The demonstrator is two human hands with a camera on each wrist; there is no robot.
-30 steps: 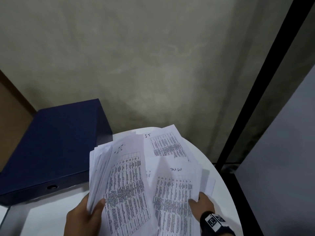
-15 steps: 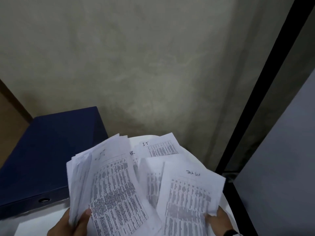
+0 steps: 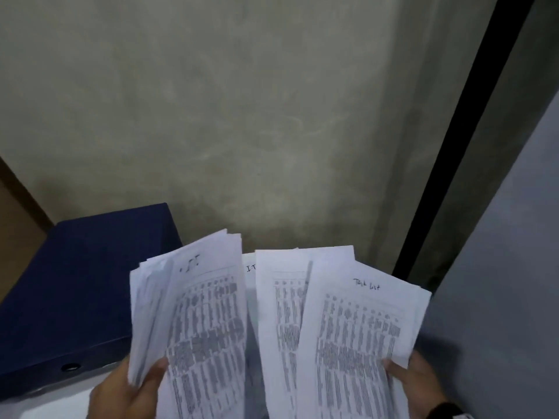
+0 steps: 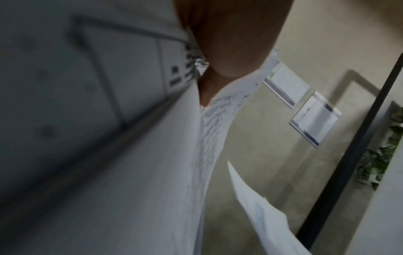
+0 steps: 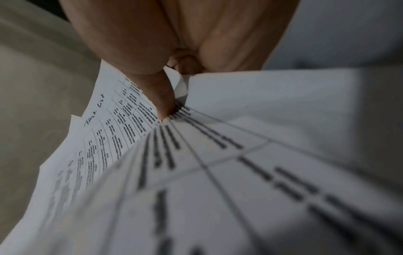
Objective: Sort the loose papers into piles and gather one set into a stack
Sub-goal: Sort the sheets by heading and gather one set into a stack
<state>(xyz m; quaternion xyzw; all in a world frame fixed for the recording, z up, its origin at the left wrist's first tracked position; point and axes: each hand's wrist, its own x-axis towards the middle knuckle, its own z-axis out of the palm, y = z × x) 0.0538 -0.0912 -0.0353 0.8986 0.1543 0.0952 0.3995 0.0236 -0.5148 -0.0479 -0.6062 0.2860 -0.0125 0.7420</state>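
From my remote seat I see both hands lifted above the white table (image 3: pixel 54 409), each one holding printed sheets. The left hand (image 3: pixel 127 394) sits at about 7 o'clock in the head view, with its thumb pressed on the front of a thick fanned bundle (image 3: pixel 193 322) and the fingers behind, so it is clamped on that bundle. The right hand (image 3: pixel 417 385) is at about 5 o'clock; its thumb pins the "Task list" sheet (image 3: pixel 360 334) against a few more sheets under it (the right wrist view shows this pinch clearly). One more sheet marked "I-T" (image 3: pixel 251 269) shows between the two groups, at 6 o'clock; I cannot tell if it lies on the table or is held.

I judge that the step in hand is to separate the "Task list" set from the main bundle. To do it well, I would keep the left thumb firm, so the fan does not slide open, and read each handwritten heading before I let a sheet go. The right hand holds only near one edge, so the sheets can bend and slip; I would lower them flat to a free place on the table, away from the blue box file (image 3: pixel 75 291) at 9 o'clock, and square the edges there.
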